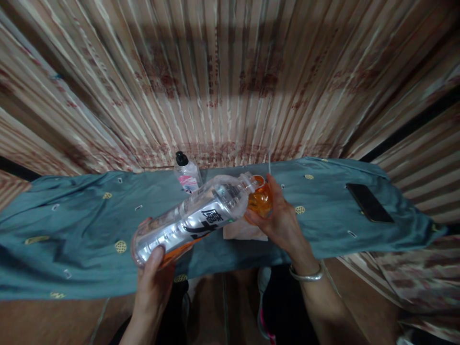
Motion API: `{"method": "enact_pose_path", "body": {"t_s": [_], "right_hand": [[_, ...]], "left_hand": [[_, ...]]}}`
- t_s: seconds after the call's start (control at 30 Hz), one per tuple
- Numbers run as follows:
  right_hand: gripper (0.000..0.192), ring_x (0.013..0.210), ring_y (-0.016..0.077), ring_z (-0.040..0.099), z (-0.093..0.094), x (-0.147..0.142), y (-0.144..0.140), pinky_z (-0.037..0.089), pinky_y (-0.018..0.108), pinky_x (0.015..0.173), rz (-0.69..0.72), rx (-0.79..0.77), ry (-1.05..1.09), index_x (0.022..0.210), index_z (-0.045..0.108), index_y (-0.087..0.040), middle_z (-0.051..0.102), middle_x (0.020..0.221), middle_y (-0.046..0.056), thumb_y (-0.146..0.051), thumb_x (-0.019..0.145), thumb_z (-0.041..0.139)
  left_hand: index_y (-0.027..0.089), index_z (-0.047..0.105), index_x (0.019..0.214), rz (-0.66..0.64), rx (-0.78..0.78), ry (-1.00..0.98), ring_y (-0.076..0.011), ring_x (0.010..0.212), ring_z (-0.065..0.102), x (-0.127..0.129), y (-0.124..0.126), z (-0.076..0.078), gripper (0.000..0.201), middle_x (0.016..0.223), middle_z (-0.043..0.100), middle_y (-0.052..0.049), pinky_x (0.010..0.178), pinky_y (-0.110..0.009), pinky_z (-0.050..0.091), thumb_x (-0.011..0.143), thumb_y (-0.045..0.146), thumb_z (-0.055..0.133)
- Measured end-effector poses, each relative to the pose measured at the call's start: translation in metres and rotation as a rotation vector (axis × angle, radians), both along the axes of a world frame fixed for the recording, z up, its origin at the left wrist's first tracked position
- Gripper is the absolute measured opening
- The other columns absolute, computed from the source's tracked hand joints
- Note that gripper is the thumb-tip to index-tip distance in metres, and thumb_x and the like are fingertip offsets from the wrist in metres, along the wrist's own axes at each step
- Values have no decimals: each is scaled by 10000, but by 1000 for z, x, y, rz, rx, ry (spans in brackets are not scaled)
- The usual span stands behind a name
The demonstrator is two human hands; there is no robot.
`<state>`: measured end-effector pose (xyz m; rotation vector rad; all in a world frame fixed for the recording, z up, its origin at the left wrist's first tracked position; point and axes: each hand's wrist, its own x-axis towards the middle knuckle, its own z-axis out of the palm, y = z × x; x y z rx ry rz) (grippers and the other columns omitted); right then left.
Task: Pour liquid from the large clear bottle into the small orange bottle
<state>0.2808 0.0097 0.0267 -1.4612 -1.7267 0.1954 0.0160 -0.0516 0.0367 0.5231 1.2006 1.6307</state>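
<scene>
Pouring is the step I judge to be in hand: my left hand (153, 278) is closed around the base of a large clear bottle (194, 218), tipped nearly flat with its open neck to the right, a little orange liquid lying along its lower side. The neck meets the mouth of a small orange-filled container (260, 199), which my right hand (283, 223) grips from the right, fingers wrapped round it, above the middle of the desk (72, 225) with its teal cloth. As I judge it, the next move calls for keeping the two mouths aligned while the tilt changes slowly.

A small black-capped bottle (187, 173) stands at the far edge, a dark phone (369, 202) well to the right. Something pale under the container is mostly covered. The container's shape is unclear, and the bottle's label is only partly legible.
</scene>
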Motion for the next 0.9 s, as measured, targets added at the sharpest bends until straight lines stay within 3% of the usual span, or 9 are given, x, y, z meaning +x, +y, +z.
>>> {"method": "enact_pose_path", "body": {"t_s": [0.3, 0.5, 0.7, 0.9], "right_hand": [[934, 1214, 356, 747, -2, 0, 1, 656, 515, 964, 5, 45, -53, 1639, 269, -169, 663, 1478, 196, -377, 867, 751], [916, 1236, 358, 734, -2, 1, 2, 661, 504, 959, 17, 73, -82, 1628, 281, -158, 637, 1506, 205, -364, 871, 753], [918, 1222, 361, 741, -4, 0, 3, 658, 521, 955, 3, 61, -86, 1637, 265, -184, 660, 1482, 191, -365, 871, 738], [893, 1258, 369, 719, -8, -2, 4, 651, 534, 961, -5, 86, -68, 1626, 304, -160, 657, 1475, 219, -396, 876, 727]], "left_hand": [[308, 706, 1286, -5, -3, 8, -348, 1266, 635, 2, -1, 0, 711, 1367, 692, -50, 866, -398, 640, 653, 535, 934], [365, 685, 1323, 18, 15, 3, -348, 1264, 644, 3, -2, 1, 769, 1414, 678, -29, 818, -381, 649, 626, 566, 943], [343, 671, 1328, 27, 29, -15, -367, 1188, 703, 4, -2, -1, 794, 1355, 723, -57, 796, -421, 656, 623, 591, 940], [290, 669, 1347, 47, 18, -34, -344, 1171, 716, 3, -3, -6, 727, 1388, 707, -87, 787, -385, 648, 695, 500, 912]]}}
